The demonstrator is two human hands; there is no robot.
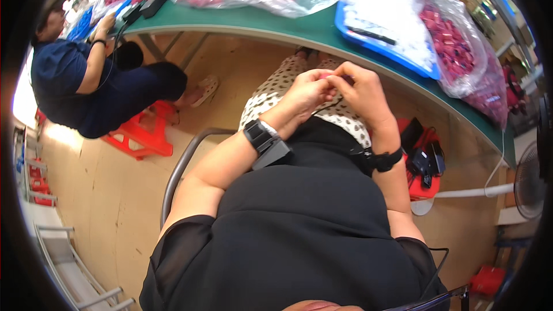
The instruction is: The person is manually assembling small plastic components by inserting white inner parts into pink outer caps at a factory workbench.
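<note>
Over my lap, just short of the table edge, my left hand [310, 93] and my right hand [363, 91] meet at the fingertips. Both are closed in a pinch on a small pink piece [329, 75], mostly covered by my fingers; its exact kind does not show. A blue tray [397, 59] lies on the green table beyond my right hand, with a dark slim tool [371, 35] across its near part. The tray's white contents are washed out by glare.
Clear plastic bags of pink-red pieces [446, 40] stand on the green table [253, 18]. At left a person [75, 80] sits on a red stool [141, 132]. A red stool with black devices [426, 161] and a fan [529, 178] are at right.
</note>
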